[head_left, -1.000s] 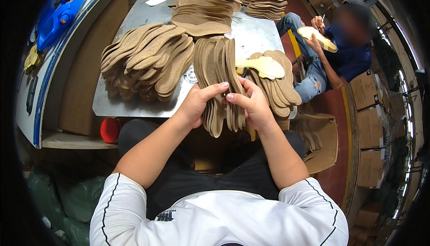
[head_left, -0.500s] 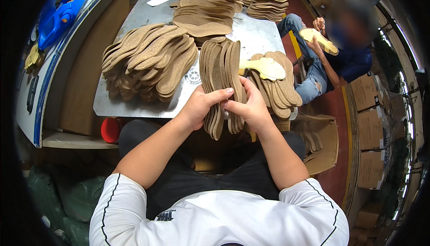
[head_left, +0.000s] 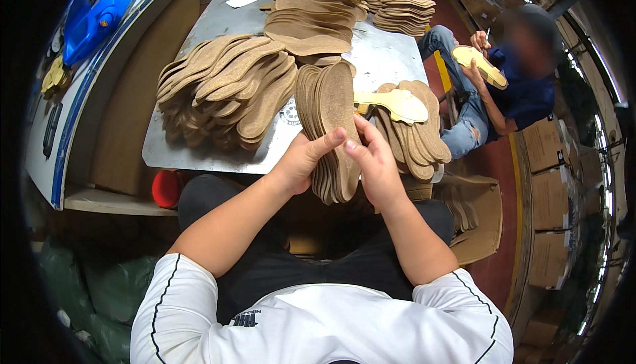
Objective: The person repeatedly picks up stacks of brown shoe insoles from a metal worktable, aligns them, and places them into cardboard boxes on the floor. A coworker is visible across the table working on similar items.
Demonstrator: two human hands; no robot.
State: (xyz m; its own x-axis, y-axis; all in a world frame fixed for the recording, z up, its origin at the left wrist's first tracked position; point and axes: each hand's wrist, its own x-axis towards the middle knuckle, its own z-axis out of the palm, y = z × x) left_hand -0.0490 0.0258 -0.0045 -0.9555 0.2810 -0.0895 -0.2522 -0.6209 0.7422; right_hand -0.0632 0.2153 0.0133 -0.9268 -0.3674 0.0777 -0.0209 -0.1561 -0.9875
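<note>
Both hands closed on one upright bundle of brown insoles [head_left: 329, 132], held on edge over worktop [head_left: 218, 155] front rim. Left hand [head_left: 301, 162] grips bundle's left face, thumb laid across top; right hand [head_left: 376, 165] grips right side, fingertips on the edges.

Progress, judged: partway. Fanned pile of insoles [head_left: 228, 92] lies L of bundle, flat stacks [head_left: 318, 13] at far end, another pile w/ yellow insole [head_left: 394, 104] on top just R.

Seated person [head_left: 510, 79] at R handles own yellow insole, apart from these hands.
</note>
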